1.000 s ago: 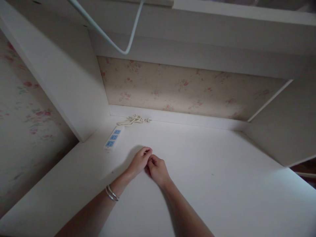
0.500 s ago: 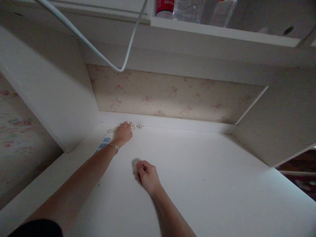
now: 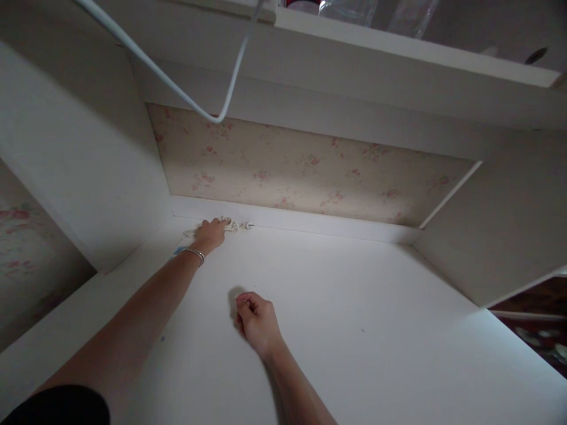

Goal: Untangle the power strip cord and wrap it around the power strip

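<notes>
I have my left hand (image 3: 210,234) stretched out to the left of centre in the frame, palm down over the bundled off-white electrical cable (image 3: 232,225) at the back of the broad white tabletop (image 3: 354,277). Its fingers touch the loops, but I cannot tell whether they are gripping or only resting there, since the back of the hand hides the contact. A loop shows on the hand's left, and more loops with the small off-white plug (image 3: 247,225) lie on its right, near the foot of the white back edging (image 3: 301,217). Just below, the white power strip with blue socket faces (image 3: 180,250) is mostly covered by my wrist, which wears thin silver-coloured metal bangles (image 3: 197,255). My right hand (image 3: 257,319) is below centre, well apart from the cable, fingers curled narrow into a loose fist close to the tabletop. A black fabric sleeve (image 3: 62,404) fills the lower left corner. Behind the tabletop I see cream wallpaper with pink flowers (image 3: 274,168); a bent pale tube (image 3: 177,90) hangs across the upper left, and clear containers (image 3: 349,10) stand on the white shelf (image 3: 420,50) at the upper right.
</notes>
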